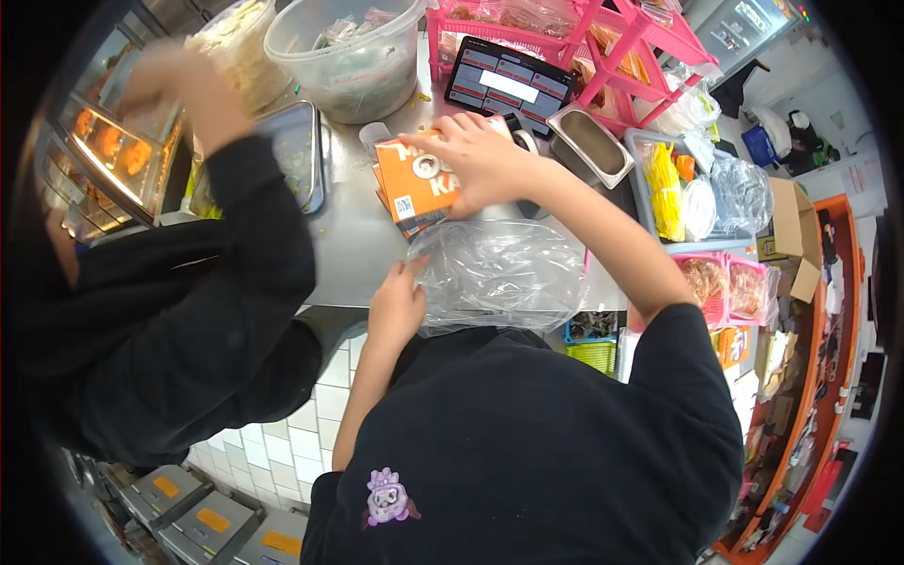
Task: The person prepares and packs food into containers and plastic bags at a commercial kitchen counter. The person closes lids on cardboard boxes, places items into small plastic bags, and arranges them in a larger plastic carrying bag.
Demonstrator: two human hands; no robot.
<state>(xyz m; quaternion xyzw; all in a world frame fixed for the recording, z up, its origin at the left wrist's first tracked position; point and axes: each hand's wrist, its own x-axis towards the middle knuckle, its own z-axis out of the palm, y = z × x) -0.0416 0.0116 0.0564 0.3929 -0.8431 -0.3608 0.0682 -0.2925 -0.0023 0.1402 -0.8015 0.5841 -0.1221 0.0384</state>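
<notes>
My right hand (pixel 491 166) spans a small stack of orange printed cardboard boxes (pixel 406 176), thumb at the near edge and fingers over the far side. The boxes bear writing and a printed code. Just below them, a clear plastic bag (pixel 501 272) lies crumpled and puffed up at the steel counter's front edge, against my black shirt. My left hand (pixel 397 300) is at the bag's left edge, its fingers on the film. A small clear plastic cup (pixel 374 134) stands behind the boxes.
At the left, a co-worker's black sleeve (pixel 261 183) and blurred hand (pixel 191 92) reach over the counter beside a metal tray (pixel 314 155). Behind are a big plastic tub (pixel 346 85), a tablet (pixel 512 81) and pink racks (pixel 614 70). A steel pan (pixel 593 145) and grey bin (pixel 639 191) stand right.
</notes>
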